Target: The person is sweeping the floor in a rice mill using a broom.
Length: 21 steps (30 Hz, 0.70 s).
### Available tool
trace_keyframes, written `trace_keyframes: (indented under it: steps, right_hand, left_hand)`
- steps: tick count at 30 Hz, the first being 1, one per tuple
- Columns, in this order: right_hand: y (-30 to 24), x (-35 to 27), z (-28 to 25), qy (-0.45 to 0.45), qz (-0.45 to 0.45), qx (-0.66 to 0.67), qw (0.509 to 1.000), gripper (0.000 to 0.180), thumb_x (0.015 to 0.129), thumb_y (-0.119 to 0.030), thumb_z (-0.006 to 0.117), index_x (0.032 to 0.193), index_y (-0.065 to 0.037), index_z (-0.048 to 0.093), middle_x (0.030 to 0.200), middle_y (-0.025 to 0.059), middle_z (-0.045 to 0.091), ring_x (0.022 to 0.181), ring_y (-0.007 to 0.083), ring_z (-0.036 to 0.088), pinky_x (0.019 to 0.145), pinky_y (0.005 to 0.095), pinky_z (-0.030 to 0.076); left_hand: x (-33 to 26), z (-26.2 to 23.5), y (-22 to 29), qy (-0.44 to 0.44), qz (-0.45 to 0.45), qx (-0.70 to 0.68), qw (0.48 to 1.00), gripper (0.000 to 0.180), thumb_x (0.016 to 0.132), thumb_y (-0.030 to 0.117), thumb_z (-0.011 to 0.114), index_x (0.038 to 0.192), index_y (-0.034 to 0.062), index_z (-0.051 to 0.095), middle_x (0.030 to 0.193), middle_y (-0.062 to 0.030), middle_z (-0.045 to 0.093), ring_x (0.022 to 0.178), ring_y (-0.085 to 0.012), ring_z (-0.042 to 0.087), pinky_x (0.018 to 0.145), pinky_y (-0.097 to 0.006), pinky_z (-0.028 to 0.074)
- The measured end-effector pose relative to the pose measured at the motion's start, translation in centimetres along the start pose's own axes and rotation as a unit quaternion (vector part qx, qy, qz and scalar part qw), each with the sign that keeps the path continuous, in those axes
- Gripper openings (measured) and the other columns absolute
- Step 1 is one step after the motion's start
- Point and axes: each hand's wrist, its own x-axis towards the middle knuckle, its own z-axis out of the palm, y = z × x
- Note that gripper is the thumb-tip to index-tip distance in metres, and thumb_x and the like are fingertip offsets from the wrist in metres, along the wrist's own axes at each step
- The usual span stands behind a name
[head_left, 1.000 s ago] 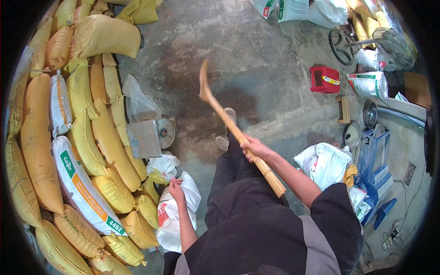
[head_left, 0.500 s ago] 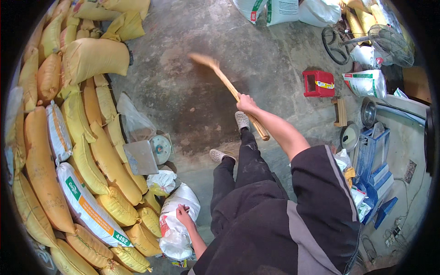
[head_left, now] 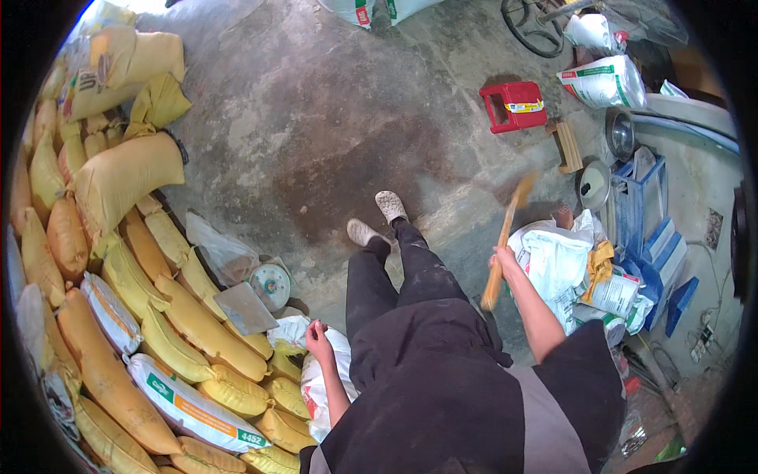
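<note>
My right hand (head_left: 503,259) is wrapped round the handle of a straw-coloured broom (head_left: 507,225). The broom is raised at my right side, its blurred brush end pointing away from me and its butt end toward my body. Beside that hand lies a heap of white bags (head_left: 549,257). My left hand (head_left: 319,343) hangs at my left with its fingers curled in, and I see nothing in it. Just under it stands a white sack (head_left: 335,359), partly hidden by my forearm.
Stacked yellow sacks (head_left: 209,328) fill the left side, beside a dial scale (head_left: 271,286). On the concrete floor (head_left: 316,118) a darker patch spreads ahead of my feet. Toward the right are a red plastic stool (head_left: 517,107), a wooden block (head_left: 565,148) and a blue metal frame (head_left: 632,205).
The broom has swung from ahead of my feet to my right side, with my right hand still gripping it. My view has shifted and my feet have stepped. The left hand stays low, fingers curled.
</note>
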Motion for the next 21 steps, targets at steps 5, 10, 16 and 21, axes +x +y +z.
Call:
trace_keyframes:
  steps: [5, 10, 16, 21]
  right_hand:
    - [0.9, 5.0, 10.5, -0.112, 0.038, 0.031, 0.992, 0.015, 0.081, -0.015, 0.054, 0.087, -0.006, 0.044, 0.053, 0.0068, 0.047, 0.042, 0.0197, 0.050, 0.039, 0.0340, 0.044]
    - [-7.9, -9.6, 27.3, -0.312, 0.029, 0.126, 0.941, 0.025, 0.082, -0.011, 0.056, 0.104, -0.012, 0.043, 0.058, 0.0045, 0.045, 0.042, 0.0151, 0.046, 0.035, 0.0296, 0.042]
    - [-13.1, -13.6, 24.4, -0.341, -0.007, 0.159, 0.926, 0.054, 0.085, -0.017, 0.054, 0.133, -0.019, 0.027, 0.061, 0.0045, 0.049, 0.042, 0.0131, 0.045, 0.033, 0.0263, 0.037]
    - [-10.2, -11.7, 11.0, -0.208, 0.074, 0.201, 0.954, 0.029, 0.086, -0.017, 0.051, 0.111, -0.021, 0.038, 0.063, 0.0067, 0.047, 0.042, 0.0148, 0.044, 0.034, 0.0267, 0.037]
  left_hand:
    - [2.9, -0.1, 2.5, -0.042, 0.016, 0.034, 0.998, 0.027, 0.090, 0.025, 0.052, 0.089, -0.0017, 0.058, 0.074, -0.0078, 0.061, 0.069, -0.0134, 0.056, 0.067, -0.026, 0.045]
    - [8.3, -1.3, 4.7, -0.048, 0.026, 0.021, 0.998, 0.029, 0.091, 0.026, 0.050, 0.089, -0.0013, 0.059, 0.073, -0.0074, 0.061, 0.069, -0.0128, 0.055, 0.066, -0.026, 0.044]
    - [14.3, -1.7, 11.2, -0.030, 0.064, 0.053, 0.996, 0.031, 0.092, 0.027, 0.047, 0.095, 0.0002, 0.061, 0.076, -0.0071, 0.062, 0.071, -0.0138, 0.055, 0.070, -0.027, 0.043]
    - [16.3, -1.9, 12.2, -0.023, 0.060, 0.042, 0.997, 0.031, 0.091, 0.028, 0.049, 0.096, 0.0001, 0.061, 0.075, -0.0072, 0.062, 0.071, -0.0128, 0.056, 0.068, -0.027, 0.043]
